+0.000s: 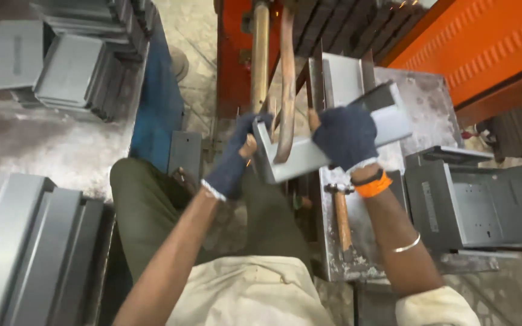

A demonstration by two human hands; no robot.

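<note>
hammer lies on the bench, below the held channel; trays right.

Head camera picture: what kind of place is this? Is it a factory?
Probably a metal workshop. Gloved left hand and right hand hold a folded grey metal part at copper machine arms. Stacks of similar grey metal parts and a hammer lie nearby.

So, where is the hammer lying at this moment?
In the head view the hammer lies on the grey metal table, just below the right hand with its orange wristband, left of the grey metal box.
</note>
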